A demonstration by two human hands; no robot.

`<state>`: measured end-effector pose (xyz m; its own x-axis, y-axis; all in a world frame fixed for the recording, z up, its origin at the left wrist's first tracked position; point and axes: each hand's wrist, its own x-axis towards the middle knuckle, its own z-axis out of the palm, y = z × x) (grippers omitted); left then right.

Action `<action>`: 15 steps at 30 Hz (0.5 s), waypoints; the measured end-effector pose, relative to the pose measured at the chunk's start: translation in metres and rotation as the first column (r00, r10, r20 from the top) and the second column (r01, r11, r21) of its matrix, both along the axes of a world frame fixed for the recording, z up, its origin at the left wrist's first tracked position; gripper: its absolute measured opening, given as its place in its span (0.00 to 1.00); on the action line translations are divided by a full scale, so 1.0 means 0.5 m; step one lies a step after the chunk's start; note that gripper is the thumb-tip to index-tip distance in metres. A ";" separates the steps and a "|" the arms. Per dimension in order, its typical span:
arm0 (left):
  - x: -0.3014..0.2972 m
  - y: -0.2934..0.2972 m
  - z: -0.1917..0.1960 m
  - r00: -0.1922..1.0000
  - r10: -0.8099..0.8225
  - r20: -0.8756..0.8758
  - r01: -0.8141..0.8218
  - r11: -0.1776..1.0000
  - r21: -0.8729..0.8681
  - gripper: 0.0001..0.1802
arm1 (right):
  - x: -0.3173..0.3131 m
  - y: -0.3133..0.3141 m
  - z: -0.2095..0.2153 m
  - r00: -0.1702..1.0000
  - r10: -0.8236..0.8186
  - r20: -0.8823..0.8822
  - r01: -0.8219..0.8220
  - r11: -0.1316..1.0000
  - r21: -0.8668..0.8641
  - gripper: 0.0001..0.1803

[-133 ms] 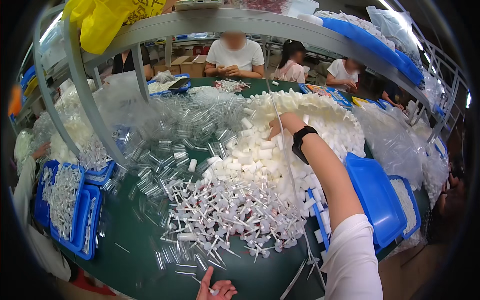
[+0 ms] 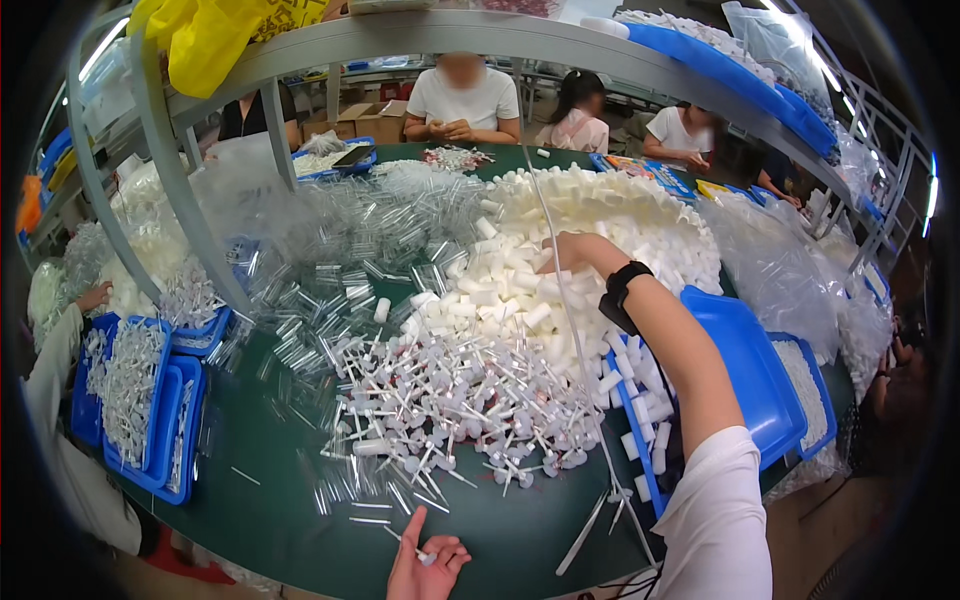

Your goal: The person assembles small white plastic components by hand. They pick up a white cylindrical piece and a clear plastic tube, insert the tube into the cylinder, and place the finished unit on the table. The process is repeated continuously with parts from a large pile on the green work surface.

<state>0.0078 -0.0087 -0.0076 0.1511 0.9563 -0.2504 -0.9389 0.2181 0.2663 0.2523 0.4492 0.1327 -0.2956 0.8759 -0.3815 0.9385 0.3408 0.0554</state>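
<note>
At the table's near edge is my left hand, palm up, with the index finger stretched out and the other fingers curled. It holds a small white stem with a translucent cap. Further away, my right hand reaches into a large heap of white cylindrical caps; its fingertips are partly hidden, so I cannot tell if they grip one. A pile of white stems with translucent caps lies between my hands. Clear tubes lie just beyond my left hand. A dark band circles my right wrist.
Blue trays stand at the right; one tray with white caps is beside my right forearm. More blue trays hold stems at the left. A grey metal frame arches overhead, and a thin pale strap hangs before me. Several people work around the table.
The view has shifted slightly. My right forearm has moved a little, showing more of the blue tray with white caps. My left hand keeps its pose with the stem.
</note>
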 end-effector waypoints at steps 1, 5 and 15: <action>-0.004 -0.009 0.009 1.000 -0.007 -0.006 0.007 1.000 -0.022 0.31 | 0.007 -0.027 -0.021 0.997 0.044 -0.064 -0.042 0.998 0.037 0.44; -0.015 -0.020 -0.019 0.999 0.020 0.033 -0.023 0.998 0.066 0.26 | 0.057 -0.095 -0.028 0.971 -0.046 -0.233 0.047 0.999 -0.005 0.45; 0.035 -0.030 0.045 0.714 0.013 -0.700 0.268 0.918 0.291 0.25 | 0.119 -0.261 -0.031 0.910 -0.020 -0.415 0.019 1.000 -0.008 0.28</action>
<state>0.0255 -0.0236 0.0151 0.2027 0.9792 0.0095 -0.4402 0.0825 0.8941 0.3117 0.3185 0.1172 -0.4106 0.8821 -0.2311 0.8831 0.3216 -0.3415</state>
